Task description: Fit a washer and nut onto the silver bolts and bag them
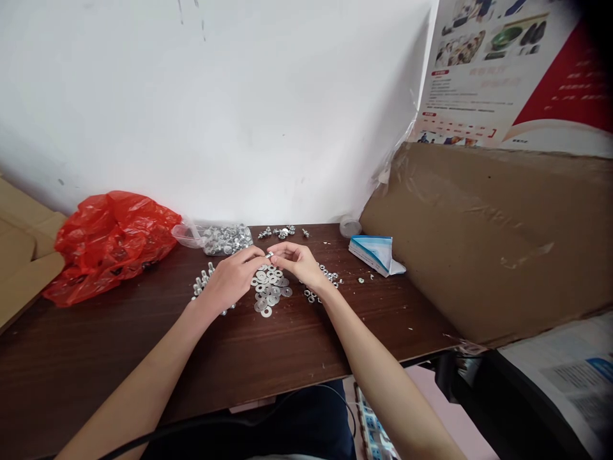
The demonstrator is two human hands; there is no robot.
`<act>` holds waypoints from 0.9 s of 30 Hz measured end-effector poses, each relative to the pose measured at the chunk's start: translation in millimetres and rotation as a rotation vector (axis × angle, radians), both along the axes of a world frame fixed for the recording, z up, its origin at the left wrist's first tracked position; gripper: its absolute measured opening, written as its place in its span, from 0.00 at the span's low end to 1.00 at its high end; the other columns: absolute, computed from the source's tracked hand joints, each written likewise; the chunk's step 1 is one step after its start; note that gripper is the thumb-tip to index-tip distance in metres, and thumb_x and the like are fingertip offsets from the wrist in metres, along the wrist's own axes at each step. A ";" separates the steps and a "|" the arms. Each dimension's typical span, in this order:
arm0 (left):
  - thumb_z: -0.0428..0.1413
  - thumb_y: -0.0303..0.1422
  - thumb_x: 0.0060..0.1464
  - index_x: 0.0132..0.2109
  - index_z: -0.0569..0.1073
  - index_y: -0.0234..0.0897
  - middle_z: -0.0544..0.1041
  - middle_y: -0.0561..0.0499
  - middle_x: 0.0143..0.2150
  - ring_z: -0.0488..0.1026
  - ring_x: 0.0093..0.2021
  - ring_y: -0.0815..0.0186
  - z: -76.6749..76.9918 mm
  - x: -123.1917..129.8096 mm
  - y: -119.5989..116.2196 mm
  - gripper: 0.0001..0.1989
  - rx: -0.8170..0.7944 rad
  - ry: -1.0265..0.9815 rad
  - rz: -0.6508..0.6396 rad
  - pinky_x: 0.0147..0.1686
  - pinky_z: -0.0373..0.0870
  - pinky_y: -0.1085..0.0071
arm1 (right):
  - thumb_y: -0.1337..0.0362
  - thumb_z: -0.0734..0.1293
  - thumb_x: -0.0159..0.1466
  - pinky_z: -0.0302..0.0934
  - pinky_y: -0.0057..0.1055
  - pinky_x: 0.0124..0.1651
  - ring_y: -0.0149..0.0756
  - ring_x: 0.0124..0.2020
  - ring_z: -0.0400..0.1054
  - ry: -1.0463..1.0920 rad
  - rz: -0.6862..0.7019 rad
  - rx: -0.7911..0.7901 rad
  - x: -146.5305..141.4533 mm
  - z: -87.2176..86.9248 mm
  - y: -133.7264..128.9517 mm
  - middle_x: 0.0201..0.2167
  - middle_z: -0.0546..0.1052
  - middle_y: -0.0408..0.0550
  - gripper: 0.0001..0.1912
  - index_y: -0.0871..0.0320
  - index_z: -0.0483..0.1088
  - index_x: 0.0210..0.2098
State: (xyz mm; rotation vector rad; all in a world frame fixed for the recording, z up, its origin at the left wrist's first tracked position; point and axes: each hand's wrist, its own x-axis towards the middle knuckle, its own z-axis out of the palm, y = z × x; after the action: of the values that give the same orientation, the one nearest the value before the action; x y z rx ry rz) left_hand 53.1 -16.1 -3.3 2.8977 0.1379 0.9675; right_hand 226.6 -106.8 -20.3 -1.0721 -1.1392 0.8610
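Over the washers, my left hand and my right hand meet with fingertips pinched around a small bolt. Only a bit of its metal shows between the fingers; whether a washer or nut is on it I cannot make out. Flat washers lie in a loose pile just below the hands. Beside my left hand several bolts stand or lie, partly hidden by it. Small nuts are scattered beyond and under my right wrist. At the back lie several bolts with parts fitted on them.
A clear plastic container full of metal parts stands by the wall, next to a red plastic bag. On the right are a round clear lid, a folded blue-white packet and a large cardboard panel. Another cardboard box is far left.
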 end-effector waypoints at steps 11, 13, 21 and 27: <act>0.48 0.21 0.61 0.44 0.72 0.35 0.73 0.46 0.46 0.73 0.44 0.65 1.1 1.7 1.0 0.11 -0.064 -0.115 -0.052 0.42 0.72 0.67 | 0.59 0.75 0.53 0.64 0.34 0.41 0.31 0.33 0.68 0.008 -0.007 0.031 -0.8 -6.0 3.5 0.31 0.75 0.44 0.13 0.56 0.74 0.36; 0.49 0.22 0.60 0.44 0.72 0.36 0.73 0.47 0.46 0.73 0.44 0.65 1.6 2.1 0.2 0.10 -0.095 -0.135 -0.055 0.44 0.71 0.66 | 0.58 0.75 0.53 0.65 0.34 0.42 0.32 0.33 0.69 0.017 -0.007 0.036 -2.1 -5.7 3.2 0.31 0.76 0.45 0.13 0.57 0.73 0.36; 0.53 0.28 0.59 0.46 0.70 0.36 0.73 0.48 0.43 0.73 0.36 0.67 0.0 4.0 -1.0 0.07 -0.186 -0.114 0.029 0.37 0.72 0.67 | 0.60 0.76 0.52 0.67 0.36 0.44 0.33 0.35 0.71 0.008 -0.013 0.042 -6.9 -4.4 3.1 0.32 0.76 0.45 0.14 0.57 0.73 0.35; 0.53 0.25 0.58 0.39 0.72 0.36 0.74 0.50 0.38 0.72 0.37 0.66 -3.6 5.4 2.1 0.04 -0.100 -0.190 0.049 0.37 0.70 0.68 | 0.60 0.75 0.52 0.66 0.35 0.42 0.32 0.33 0.70 -0.016 0.002 0.035 -10.6 -4.8 3.5 0.31 0.76 0.45 0.13 0.58 0.73 0.34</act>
State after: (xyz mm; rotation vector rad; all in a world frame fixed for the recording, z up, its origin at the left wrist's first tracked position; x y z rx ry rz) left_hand 58.5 -13.9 -7.0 2.7074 0.2374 1.2007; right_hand 216.0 -103.4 -25.2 -1.0512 -1.1653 0.8329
